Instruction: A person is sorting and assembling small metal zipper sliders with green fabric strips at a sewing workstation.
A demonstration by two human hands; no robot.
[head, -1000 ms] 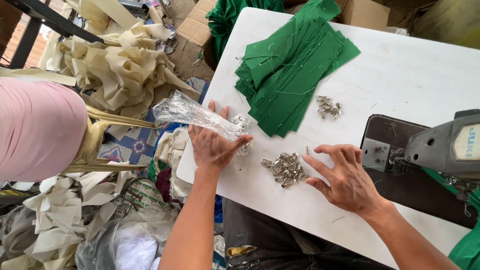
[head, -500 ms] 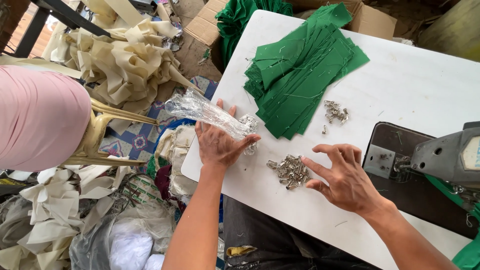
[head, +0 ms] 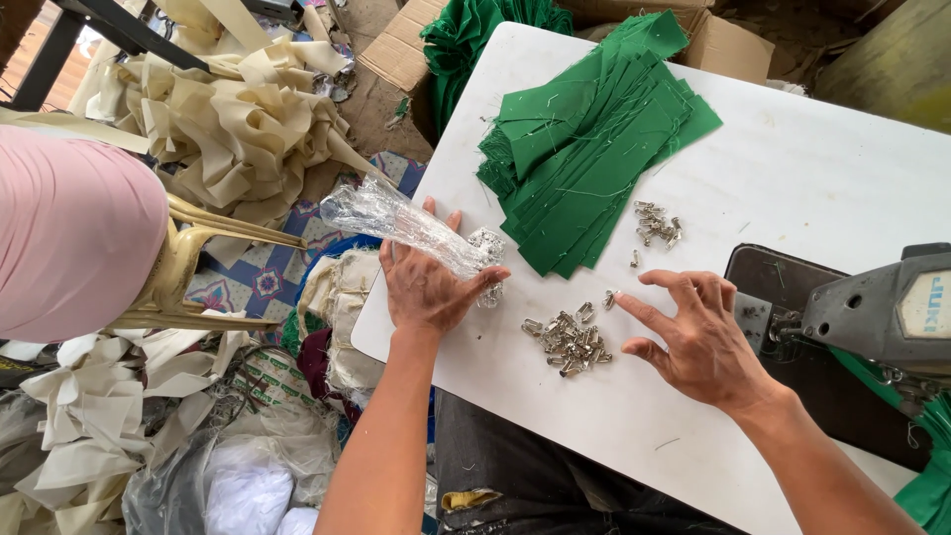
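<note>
Both hands rest on the white surface (head: 812, 178). Left hand (head: 428, 282) pinches a crinkled clear plastic bag (head: 396, 220) between thumb and fingers at the surface's left edge; the bag's tail sticks out past that edge. Right hand (head: 698, 337) is spread, fingers apart, fingertips just right of a pile of small metal clips (head: 570, 337); it holds nothing. There are two clip piles: this near one between the hands, and a smaller far one (head: 656, 226) touching the stack of green fabric strips (head: 594, 139). One stray clip (head: 635, 261) lies between the piles. Bare surface lies far right. A grey sewing machine (head: 892, 312) blocks the right side. Cream fabric scraps (head: 233, 119) and a yellow chair (head: 193, 267) crowd the floor left.
</note>
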